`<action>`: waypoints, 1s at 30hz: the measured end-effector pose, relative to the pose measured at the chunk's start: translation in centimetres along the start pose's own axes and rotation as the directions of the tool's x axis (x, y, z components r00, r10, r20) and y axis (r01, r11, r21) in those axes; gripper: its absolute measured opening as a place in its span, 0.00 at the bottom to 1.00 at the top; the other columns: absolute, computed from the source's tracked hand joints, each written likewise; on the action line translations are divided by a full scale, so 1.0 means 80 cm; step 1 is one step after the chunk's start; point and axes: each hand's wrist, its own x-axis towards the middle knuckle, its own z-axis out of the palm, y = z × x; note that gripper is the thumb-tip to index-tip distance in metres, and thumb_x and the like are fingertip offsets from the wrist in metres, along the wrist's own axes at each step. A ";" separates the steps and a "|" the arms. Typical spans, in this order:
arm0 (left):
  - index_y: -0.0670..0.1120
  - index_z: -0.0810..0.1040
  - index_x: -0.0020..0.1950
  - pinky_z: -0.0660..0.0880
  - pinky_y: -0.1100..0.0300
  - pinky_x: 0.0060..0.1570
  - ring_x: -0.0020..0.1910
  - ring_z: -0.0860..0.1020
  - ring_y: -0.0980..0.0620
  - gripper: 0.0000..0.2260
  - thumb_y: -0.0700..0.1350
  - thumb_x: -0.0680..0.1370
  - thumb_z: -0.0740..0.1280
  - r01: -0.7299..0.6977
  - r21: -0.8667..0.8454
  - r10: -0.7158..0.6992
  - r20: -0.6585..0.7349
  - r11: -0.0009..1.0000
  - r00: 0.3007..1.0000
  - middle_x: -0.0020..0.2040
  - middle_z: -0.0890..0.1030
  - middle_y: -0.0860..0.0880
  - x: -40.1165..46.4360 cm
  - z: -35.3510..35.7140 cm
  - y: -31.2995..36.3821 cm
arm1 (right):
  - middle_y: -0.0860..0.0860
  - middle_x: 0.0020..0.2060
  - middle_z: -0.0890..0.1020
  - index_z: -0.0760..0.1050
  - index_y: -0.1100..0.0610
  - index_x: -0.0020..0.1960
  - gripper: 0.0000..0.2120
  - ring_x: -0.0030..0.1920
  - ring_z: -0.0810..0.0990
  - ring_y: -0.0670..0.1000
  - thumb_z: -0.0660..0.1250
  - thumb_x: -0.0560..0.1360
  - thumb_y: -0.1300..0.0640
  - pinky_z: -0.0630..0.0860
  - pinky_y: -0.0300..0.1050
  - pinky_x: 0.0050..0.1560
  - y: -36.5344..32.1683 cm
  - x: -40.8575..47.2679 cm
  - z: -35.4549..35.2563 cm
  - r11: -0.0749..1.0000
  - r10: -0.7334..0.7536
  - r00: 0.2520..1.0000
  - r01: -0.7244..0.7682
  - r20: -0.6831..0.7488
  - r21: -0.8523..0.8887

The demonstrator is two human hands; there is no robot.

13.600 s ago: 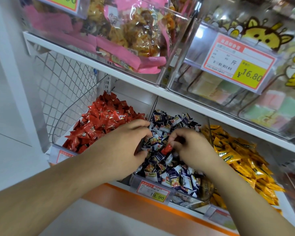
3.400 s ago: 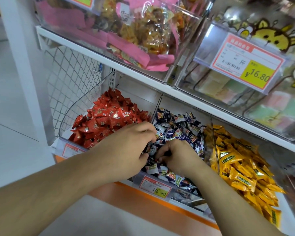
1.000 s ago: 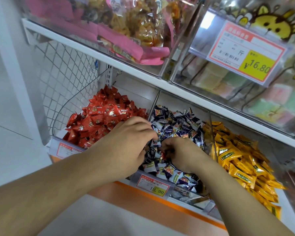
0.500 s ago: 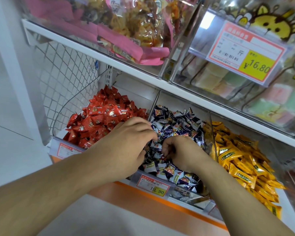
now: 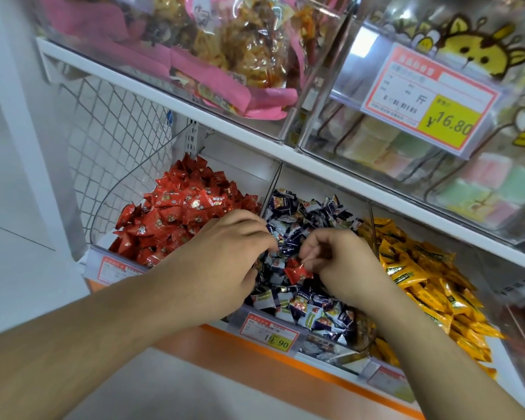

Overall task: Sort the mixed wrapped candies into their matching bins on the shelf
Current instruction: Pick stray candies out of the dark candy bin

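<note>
We have a stray red candy pinched in the fingertips of our right hand, just above the dark-wrapped candies of the middle bin. Our left hand sits curled at that bin's left edge (whether it grips anything, we cannot tell). To do this well, we should keep the pinch firm, lift clear of the heap, and carry the piece left over the wire divider into the red bin. Room is tight: the upper shelf hangs close overhead, and the left hand stands in the path. The yellow candies lie right, out of our way.
</note>
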 end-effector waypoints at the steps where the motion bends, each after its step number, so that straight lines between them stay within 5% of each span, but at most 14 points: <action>1: 0.56 0.73 0.71 0.63 0.53 0.76 0.75 0.57 0.62 0.18 0.48 0.81 0.67 0.006 -0.012 -0.006 -0.014 1.000 1.000 0.69 0.71 0.62 0.000 0.000 0.001 | 0.45 0.35 0.84 0.82 0.49 0.40 0.18 0.38 0.82 0.40 0.67 0.75 0.72 0.80 0.35 0.42 -0.002 -0.004 -0.004 0.998 -0.002 1.000 0.003 -0.006 0.064; 5: 0.60 0.71 0.74 0.67 0.57 0.73 0.71 0.66 0.63 0.22 0.60 0.80 0.67 0.073 -0.146 -0.082 -0.056 0.987 0.995 0.69 0.71 0.65 0.004 -0.007 0.008 | 0.50 0.37 0.84 0.83 0.53 0.43 0.12 0.39 0.82 0.46 0.73 0.75 0.70 0.79 0.37 0.43 -0.022 -0.020 -0.017 0.958 -0.110 0.993 0.117 -0.043 0.261; 9: 0.64 0.73 0.72 0.66 0.72 0.63 0.66 0.72 0.67 0.24 0.63 0.77 0.71 0.117 -0.286 -0.154 -0.109 0.951 0.982 0.67 0.77 0.64 0.006 -0.018 0.018 | 0.54 0.40 0.86 0.83 0.60 0.47 0.08 0.43 0.85 0.53 0.74 0.73 0.72 0.83 0.43 0.48 -0.048 -0.033 -0.025 0.825 -0.181 0.974 0.224 -0.132 0.518; 13: 0.63 0.80 0.60 0.78 0.59 0.55 0.51 0.80 0.65 0.13 0.57 0.76 0.74 0.172 -0.354 -0.243 -0.166 0.919 0.956 0.51 0.83 0.64 0.006 -0.032 0.024 | 0.55 0.45 0.87 0.83 0.61 0.51 0.09 0.47 0.87 0.54 0.74 0.73 0.71 0.83 0.45 0.52 -0.061 -0.039 -0.024 0.717 -0.164 0.971 0.238 -0.173 0.656; 15: 0.62 0.81 0.57 0.79 0.62 0.52 0.47 0.81 0.65 0.12 0.54 0.75 0.76 0.212 -0.335 -0.286 -0.188 0.918 0.940 0.47 0.83 0.65 0.007 -0.041 0.018 | 0.54 0.47 0.88 0.83 0.61 0.53 0.10 0.51 0.87 0.53 0.73 0.74 0.70 0.83 0.45 0.54 -0.059 -0.037 -0.023 0.696 -0.123 0.975 0.219 -0.187 0.684; 20: 0.59 0.80 0.60 0.73 0.72 0.38 0.40 0.80 0.63 0.14 0.50 0.77 0.75 0.356 -0.164 -0.385 -0.201 0.920 0.901 0.50 0.80 0.62 0.002 -0.057 -0.023 | 0.50 0.45 0.88 0.83 0.57 0.53 0.10 0.47 0.86 0.45 0.67 0.79 0.69 0.83 0.40 0.50 -0.033 -0.029 -0.031 0.817 0.016 0.974 0.118 -0.228 0.565; 24: 0.56 0.78 0.67 0.67 0.68 0.56 0.57 0.72 0.63 0.18 0.48 0.77 0.73 0.347 -0.059 -0.352 -0.179 0.936 0.919 0.66 0.76 0.59 0.001 -0.048 -0.034 | 0.49 0.45 0.87 0.82 0.56 0.52 0.15 0.46 0.86 0.44 0.63 0.79 0.72 0.83 0.40 0.48 -0.011 -0.023 -0.031 0.902 -0.010 0.961 0.127 -0.275 0.412; 28: 0.57 0.77 0.68 0.62 0.79 0.50 0.57 0.75 0.65 0.18 0.48 0.78 0.71 0.259 -0.073 -0.267 -0.131 0.963 0.955 0.67 0.74 0.64 0.012 -0.036 -0.009 | 0.44 0.48 0.86 0.82 0.51 0.53 0.16 0.51 0.84 0.41 0.65 0.79 0.70 0.81 0.39 0.53 0.005 -0.025 -0.034 0.941 -0.053 0.958 0.143 -0.283 0.307; 30: 0.59 0.75 0.69 0.63 0.78 0.56 0.59 0.75 0.64 0.18 0.50 0.79 0.70 0.204 -0.078 -0.212 -0.103 0.976 0.972 0.68 0.72 0.65 0.017 -0.028 0.011 | 0.39 0.49 0.85 0.81 0.46 0.55 0.15 0.51 0.82 0.36 0.67 0.79 0.65 0.80 0.36 0.54 0.011 -0.032 -0.037 0.974 -0.075 0.955 0.132 -0.286 0.186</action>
